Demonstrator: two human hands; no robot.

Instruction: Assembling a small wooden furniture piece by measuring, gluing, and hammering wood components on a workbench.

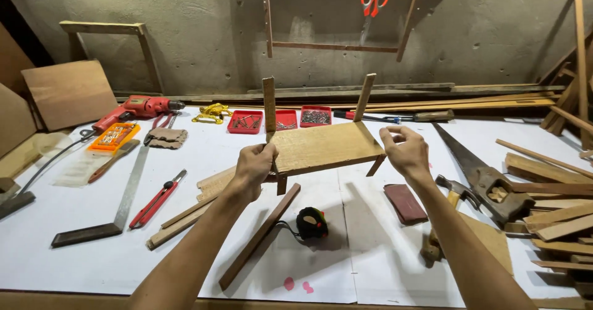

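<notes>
Both hands hold up a small wooden chair frame (pixel 324 146) above the white-covered bench (pixel 80 242). It has a flat board seat, two back posts sticking up and short legs below. My left hand (pixel 254 169) grips its left edge by the left post. My right hand (pixel 406 152) pinches the right edge of the seat. A loose wooden strip (pixel 259 236) lies on the bench under the left hand, next to a black tape measure (pixel 311 222).
On the left lie a red drill (pixel 139 108), a steel square (pixel 117 202), a red utility knife (pixel 157 199) and an orange bit case (pixel 113 136). Red trays of screws (pixel 281 120) stand behind. A handsaw (pixel 479 171), a hammer (pixel 445 214) and wood offcuts (pixel 556 217) crowd the right.
</notes>
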